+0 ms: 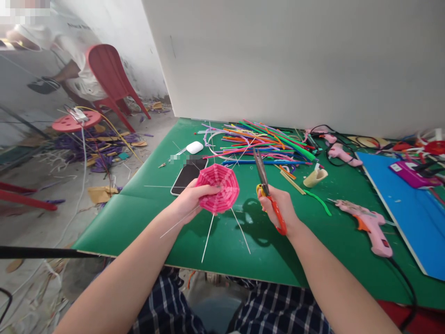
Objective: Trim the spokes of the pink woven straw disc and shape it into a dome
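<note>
My left hand grips a pink woven disc by its left edge and holds it above the green table. Thin white spokes stick out below the disc. My right hand is closed round the orange and yellow handles of a pair of scissors. Their closed blades point up and away, just right of the disc.
A heap of coloured strips lies at the back of the table. A phone and a white earbud case lie behind the disc. Pink glue guns and a blue board are at the right. A person sits on a red chair far left.
</note>
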The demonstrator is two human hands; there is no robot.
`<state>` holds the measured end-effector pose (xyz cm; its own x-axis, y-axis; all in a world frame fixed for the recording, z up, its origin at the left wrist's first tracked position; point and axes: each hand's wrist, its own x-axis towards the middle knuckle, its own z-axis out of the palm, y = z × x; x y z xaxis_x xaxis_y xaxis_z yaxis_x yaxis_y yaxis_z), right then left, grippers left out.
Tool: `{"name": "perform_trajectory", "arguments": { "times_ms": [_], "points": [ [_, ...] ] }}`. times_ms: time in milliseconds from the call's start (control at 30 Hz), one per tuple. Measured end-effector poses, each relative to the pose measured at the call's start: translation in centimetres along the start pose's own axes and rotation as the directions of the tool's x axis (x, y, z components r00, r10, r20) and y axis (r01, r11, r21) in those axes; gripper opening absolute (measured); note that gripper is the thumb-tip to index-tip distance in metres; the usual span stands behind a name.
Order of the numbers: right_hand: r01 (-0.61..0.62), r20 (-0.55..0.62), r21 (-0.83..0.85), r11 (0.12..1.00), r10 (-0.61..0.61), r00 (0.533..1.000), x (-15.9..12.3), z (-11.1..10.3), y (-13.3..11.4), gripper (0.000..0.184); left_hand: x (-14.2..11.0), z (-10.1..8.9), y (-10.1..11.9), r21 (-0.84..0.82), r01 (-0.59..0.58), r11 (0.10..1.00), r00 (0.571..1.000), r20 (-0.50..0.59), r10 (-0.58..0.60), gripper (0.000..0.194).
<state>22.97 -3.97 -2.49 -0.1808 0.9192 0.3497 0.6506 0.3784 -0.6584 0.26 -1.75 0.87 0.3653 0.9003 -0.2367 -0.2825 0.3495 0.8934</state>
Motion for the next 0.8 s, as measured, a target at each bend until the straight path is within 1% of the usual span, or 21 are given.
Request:
{"name": "perform_trajectory", "arguments": {
  "times_ms": [133, 300, 433, 600, 800],
  "points": [
    [0.110, 0.041, -0.153, 0.982, -0.105, 0.994, 0.0, -0.2, 0.1, 0.036, -0.3, -0.3, 0.5, 0.014, -0.020, 1.000, 1.000, 0.020, 0.020, 0.020],
    [0.180, 0.041, -0.214, 0.960, -0.175, 0.984, 0.0, -0.2, 0.1, 0.041, -0.8, -0.7, 1.0, 0.026, -0.063, 0.998, 0.998, 0.005, 0.062, 0.020],
    [0.172, 0.022, -0.211, 0.962, -0.171, 0.985, 0.0, 0.0, -0.1, 0.044, -1.3, -0.6, 1.3, 0.061, -0.060, 0.996, 0.998, 0.009, 0.060, 0.016],
    [0.133, 0.025, -0.192, 0.972, -0.131, 0.991, -0.1, 0.3, -0.1, 0.044, -1.8, -0.4, 1.7, 0.042, -0.068, 0.997, 0.997, 0.041, 0.066, 0.021],
    [0.172, 0.007, -0.258, 0.951, -0.176, 0.984, 0.1, 0.6, 0.1, 0.050, -1.8, -0.5, 1.7, 0.052, -0.094, 0.994, 0.995, 0.031, 0.093, 0.022]
  ]
}}
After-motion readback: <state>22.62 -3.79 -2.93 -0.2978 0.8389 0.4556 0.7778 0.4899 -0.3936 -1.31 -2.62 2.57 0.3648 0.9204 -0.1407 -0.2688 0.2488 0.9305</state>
